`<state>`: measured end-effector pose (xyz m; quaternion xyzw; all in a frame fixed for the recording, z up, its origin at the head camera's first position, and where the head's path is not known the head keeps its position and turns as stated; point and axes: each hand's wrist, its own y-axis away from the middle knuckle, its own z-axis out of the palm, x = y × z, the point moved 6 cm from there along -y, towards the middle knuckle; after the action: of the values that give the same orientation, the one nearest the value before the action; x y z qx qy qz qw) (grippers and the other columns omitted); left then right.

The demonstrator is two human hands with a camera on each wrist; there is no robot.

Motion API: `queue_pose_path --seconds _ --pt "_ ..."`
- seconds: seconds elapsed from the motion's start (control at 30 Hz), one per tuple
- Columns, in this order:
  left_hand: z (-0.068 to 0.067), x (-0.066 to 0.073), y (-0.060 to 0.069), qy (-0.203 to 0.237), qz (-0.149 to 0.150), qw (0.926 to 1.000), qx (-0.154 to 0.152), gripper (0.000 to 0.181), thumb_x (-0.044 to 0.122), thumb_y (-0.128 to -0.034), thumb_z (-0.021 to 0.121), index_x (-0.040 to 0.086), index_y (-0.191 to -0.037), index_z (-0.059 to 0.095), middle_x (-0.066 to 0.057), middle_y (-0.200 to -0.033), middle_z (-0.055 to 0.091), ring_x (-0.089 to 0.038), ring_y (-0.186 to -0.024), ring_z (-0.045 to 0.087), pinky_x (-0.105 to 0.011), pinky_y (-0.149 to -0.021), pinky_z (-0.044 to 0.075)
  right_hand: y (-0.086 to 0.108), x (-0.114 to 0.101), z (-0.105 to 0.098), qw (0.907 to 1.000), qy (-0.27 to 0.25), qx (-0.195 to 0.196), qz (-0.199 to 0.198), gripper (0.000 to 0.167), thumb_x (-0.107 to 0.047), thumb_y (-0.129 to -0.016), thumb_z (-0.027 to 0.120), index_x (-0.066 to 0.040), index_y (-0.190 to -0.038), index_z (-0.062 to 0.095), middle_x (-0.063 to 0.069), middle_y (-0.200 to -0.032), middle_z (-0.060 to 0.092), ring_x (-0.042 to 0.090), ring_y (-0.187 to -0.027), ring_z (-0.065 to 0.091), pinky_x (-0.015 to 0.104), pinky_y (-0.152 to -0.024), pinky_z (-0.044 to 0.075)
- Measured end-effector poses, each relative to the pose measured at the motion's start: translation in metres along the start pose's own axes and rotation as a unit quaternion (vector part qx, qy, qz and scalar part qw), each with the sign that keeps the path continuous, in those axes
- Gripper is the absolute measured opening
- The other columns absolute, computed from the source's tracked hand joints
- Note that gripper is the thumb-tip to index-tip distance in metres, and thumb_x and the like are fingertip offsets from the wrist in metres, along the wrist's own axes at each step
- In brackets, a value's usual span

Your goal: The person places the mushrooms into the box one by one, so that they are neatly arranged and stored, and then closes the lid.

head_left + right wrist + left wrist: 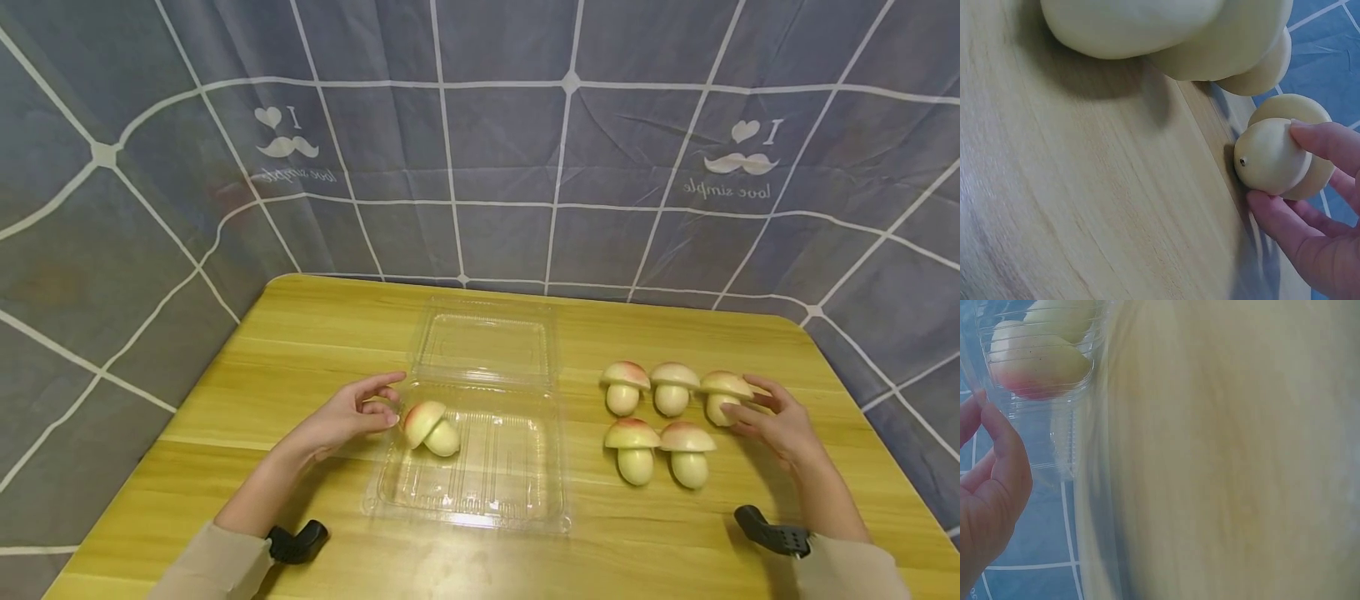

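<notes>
On the right of the table, my right hand [780,421] grips a mushroom model [726,396] with a pale stem and a rounded cap. The right wrist view shows thumb and fingers on opposite sides of that mushroom [1272,156], its stem end toward the camera. My left hand [352,417] is at the left edge of an opened clear plastic container [495,512]. Up close, the left thumb and a finger [1007,447] appear to pinch its rim. Inside the container's left part lies one red-tinged mushroom [441,437], tilted on its side.
Several more mushrooms [635,462] lie in two rows left of my right hand. The container's lid [483,346] is folded back toward the rear of the wooden table [315,333]. A grey-blue curtain [502,150] with white lines hangs behind and around the table.
</notes>
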<state>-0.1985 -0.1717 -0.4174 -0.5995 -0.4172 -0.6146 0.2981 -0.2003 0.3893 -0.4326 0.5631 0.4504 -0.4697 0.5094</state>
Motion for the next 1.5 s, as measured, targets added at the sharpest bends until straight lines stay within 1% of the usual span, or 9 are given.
queue_pose_path --seconds 0.1,0.37,0.53,0.8,0.9,1.03,1.2,1.33,1.5 --pt "0.000 0.000 0.000 0.003 0.002 1.0000 0.001 0.071 0.003 -0.0857 0.065 -0.005 -0.144 0.025 -0.020 -0.118 0.038 -0.014 -0.092 0.054 -0.021 -0.078 0.050 0.000 0.000 0.001 0.9999 -0.011 -0.001 -0.005 0.045 0.004 -0.084 0.064 -0.027 -0.112 0.048 0.012 -0.114 0.030 0.002 -0.082 0.061 0.023 -0.068 0.054" --pt "0.000 0.000 -0.001 0.001 -0.004 1.0000 0.003 0.071 0.003 -0.0856 0.065 -0.004 -0.144 0.025 -0.020 -0.118 0.038 -0.014 -0.092 0.054 -0.021 -0.078 0.050 0.002 0.002 0.000 0.9992 -0.039 0.001 -0.010 0.047 0.009 -0.083 0.063 -0.026 -0.110 0.049 0.009 -0.109 0.034 0.002 -0.080 0.060 0.024 -0.066 0.055" --pt "0.001 0.001 0.000 0.003 -0.003 1.0000 0.005 0.071 0.003 -0.0852 0.066 -0.004 -0.144 0.025 -0.019 -0.118 0.039 -0.014 -0.093 0.054 -0.021 -0.078 0.050 0.004 0.001 -0.005 0.9978 -0.063 0.003 -0.020 0.046 0.010 -0.082 0.063 -0.025 -0.109 0.051 0.000 -0.102 0.043 0.008 -0.077 0.062 0.025 -0.066 0.055" --pt "0.001 0.001 0.000 0.002 -0.002 1.0000 0.005 0.072 0.004 -0.0852 0.066 -0.005 -0.144 0.025 -0.019 -0.118 0.039 -0.014 -0.093 0.055 -0.021 -0.078 0.050 0.008 -0.006 -0.013 0.9965 -0.081 -0.002 -0.019 0.045 0.009 -0.082 0.063 -0.026 -0.109 0.055 -0.003 -0.099 0.047 0.010 -0.075 0.063 0.026 -0.067 0.055" --pt "0.001 0.001 0.000 0.003 -0.001 1.0000 0.006 0.072 0.004 -0.0850 0.066 -0.005 -0.144 0.025 -0.018 -0.117 0.039 -0.014 -0.092 0.054 -0.021 -0.078 0.050 0.007 -0.008 -0.017 0.9972 -0.072 0.000 -0.020 0.045 0.008 -0.082 0.063 -0.028 -0.108 0.055 -0.004 -0.098 0.049 0.009 -0.076 0.063 0.026 -0.067 0.055" --pt "0.001 0.002 0.000 0.005 0.001 1.0000 0.004 0.073 0.005 -0.0849 0.067 -0.006 -0.144 0.025 -0.018 -0.117 0.040 -0.013 -0.091 0.054 -0.021 -0.078 0.050 0.002 -0.006 -0.025 0.9962 -0.079 -0.009 -0.034 0.048 0.010 -0.081 0.064 -0.026 -0.111 0.055 -0.003 -0.097 0.052 0.012 -0.076 0.064 0.030 -0.066 0.056" --pt "0.001 0.002 0.000 0.003 0.004 1.0000 0.003 0.073 0.005 -0.0852 0.067 -0.006 -0.143 0.024 -0.019 -0.117 0.039 -0.012 -0.091 0.054 -0.021 -0.078 0.050 -0.014 0.011 -0.045 0.9949 -0.086 -0.012 -0.051 0.051 0.008 -0.080 0.066 -0.021 -0.120 0.054 -0.001 -0.101 0.054 0.013 -0.079 0.065 0.033 -0.064 0.056" --pt "0.001 0.002 0.000 0.004 0.003 1.0000 0.005 0.072 0.004 -0.0850 0.066 -0.006 -0.143 0.025 -0.020 -0.118 0.039 -0.012 -0.091 0.055 -0.021 -0.078 0.050 -0.024 0.022 -0.059 0.9933 -0.095 -0.016 -0.065 0.057 0.009 -0.081 0.065 -0.015 -0.129 0.049 0.003 -0.108 0.050 0.014 -0.083 0.064 0.033 -0.067 0.055" --pt "0.002 0.001 0.000 0.004 0.002 1.0000 0.009 0.071 0.003 -0.0852 0.065 -0.007 -0.143 0.026 -0.019 -0.117 0.039 -0.012 -0.090 0.055 -0.020 -0.077 0.050 -0.020 0.010 -0.052 0.9949 -0.063 -0.034 -0.071 0.059 0.008 -0.085 0.061 -0.018 -0.135 0.046 0.002 -0.115 0.046 0.014 -0.090 0.062 0.035 -0.072 0.055"
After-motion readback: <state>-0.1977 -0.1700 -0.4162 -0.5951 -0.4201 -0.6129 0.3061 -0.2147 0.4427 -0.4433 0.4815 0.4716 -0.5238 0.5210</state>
